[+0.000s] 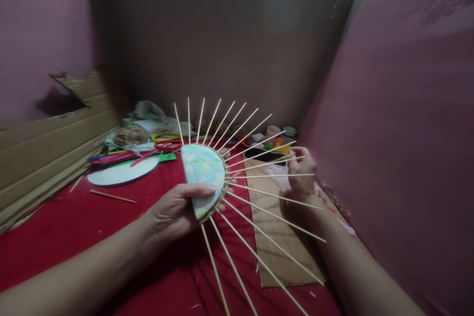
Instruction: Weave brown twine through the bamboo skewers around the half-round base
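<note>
Disc: a round card disc (203, 177) covered in pale floral paper of blue, green and white, seen at a slant so it reads as a half-moon, held upright above the red cloth (74, 237) at the middle of the view.
Sticks: thin wooden sticks (259, 207) fan out from the disc's rim like sun rays; about twenty show, some running off the lower edge of the view.
Weave: a narrow band of tan cord (224, 182) winds in and out of the sticks, tight against the rim.
Left hand: the left hand (174, 212) grips the disc at its lower edge, thumb pressed across the floral face, fingers curled behind it.
Right hand: the right hand (301, 173) sits behind the outer ends of the sticks on the right side, fingers bent and pinched together near the tips; whether it nips a stick or a cord cannot be told.
Board: one brown cardboard strip (281, 256) lies on the cloth under the right forearm.
Loose pieces: one white disc (122, 173) lies flat to the left, with one loose stick (111, 196) just in front of it.
Supplies: one ball of twine (130, 136), coloured rings (166, 142) and small pots (274, 131) line the far edge against the wall.
</note>
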Available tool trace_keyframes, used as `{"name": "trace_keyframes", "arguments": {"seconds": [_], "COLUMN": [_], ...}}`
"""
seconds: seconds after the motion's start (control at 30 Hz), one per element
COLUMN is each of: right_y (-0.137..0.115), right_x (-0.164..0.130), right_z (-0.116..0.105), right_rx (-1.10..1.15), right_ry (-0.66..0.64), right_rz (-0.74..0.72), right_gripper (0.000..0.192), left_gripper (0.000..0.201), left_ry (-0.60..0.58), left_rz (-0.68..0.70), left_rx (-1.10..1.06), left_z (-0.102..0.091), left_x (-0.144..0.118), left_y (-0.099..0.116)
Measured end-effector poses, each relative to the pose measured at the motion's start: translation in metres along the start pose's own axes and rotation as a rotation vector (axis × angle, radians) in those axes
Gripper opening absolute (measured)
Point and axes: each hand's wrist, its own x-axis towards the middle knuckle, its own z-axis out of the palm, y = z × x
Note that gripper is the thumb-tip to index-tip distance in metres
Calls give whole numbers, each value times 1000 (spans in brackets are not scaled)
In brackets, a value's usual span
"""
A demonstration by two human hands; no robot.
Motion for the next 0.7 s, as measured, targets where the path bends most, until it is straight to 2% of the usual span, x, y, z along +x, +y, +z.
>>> {"name": "trace_keyframes", "arguments": {"seconds": [0.07,0.2,0.3,0.4,0.57,0.7], "right_y": [3,5,3,2,4,1], "right_x": [5,13,15,18,15,-6], "right_z": [-1,0,0,-1,-6,-1], "right_rx": [111,322,524,666,624,537], "right_ry": [25,9,-26,-83,-176,-323], "right_rz": [87,154,217,343,494,566], "right_gripper": [17,17,16,14,9,7], "left_gripper": [44,34,30,29,29,31], "left_ry": [9,46,26,42,58,-60], "left_rz": [4,-27,-41,-41,-43,-42], "left_rx": [5,32,56,73,82,82], "left_z": [0,-3,-4,-3,-2,-4], "left_x": [2,5,5,3,2,2], "left_y": [1,1,1,1,2,1]}}
